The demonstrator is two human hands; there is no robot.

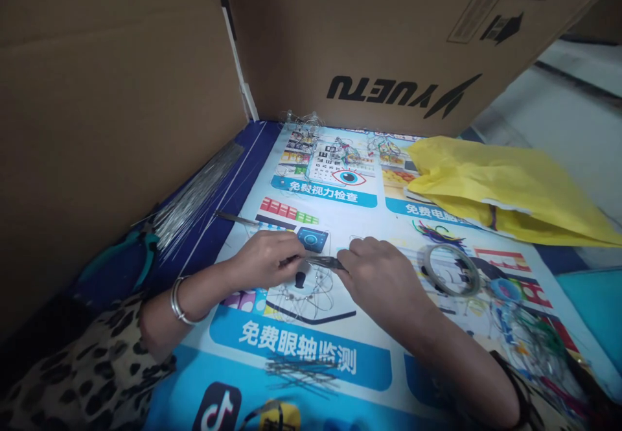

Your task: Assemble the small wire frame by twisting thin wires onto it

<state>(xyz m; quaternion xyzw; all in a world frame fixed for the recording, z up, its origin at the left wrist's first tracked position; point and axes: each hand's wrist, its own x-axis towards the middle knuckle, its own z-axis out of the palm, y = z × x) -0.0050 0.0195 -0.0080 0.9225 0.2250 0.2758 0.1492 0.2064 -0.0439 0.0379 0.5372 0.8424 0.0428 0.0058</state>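
Note:
Near the middle of the printed sheet, my left hand [269, 259] is closed, its thumb and forefinger pinching fine wire whose held end is too small to make out. From my right fist [383, 282] the narrow metal jaws of what look like pliers [325, 262] point left and reach those fingertips; the handles are hidden in the palm. Below the two hands hangs or lies a loop of thin wire with small clear beads [311, 293]; I cannot tell which. A slim pointed metal tool [236, 218] shows just beyond my left hand.
Cardboard walls [340, 42] rise behind and left. A bundle of straight wires [194, 198] and teal-handled pliers [121, 259] lie left. Short wires [301, 374] are in front. Rightward are a tape roll [473, 275], tangled coloured wires [534, 347] and a yellow bag [510, 181].

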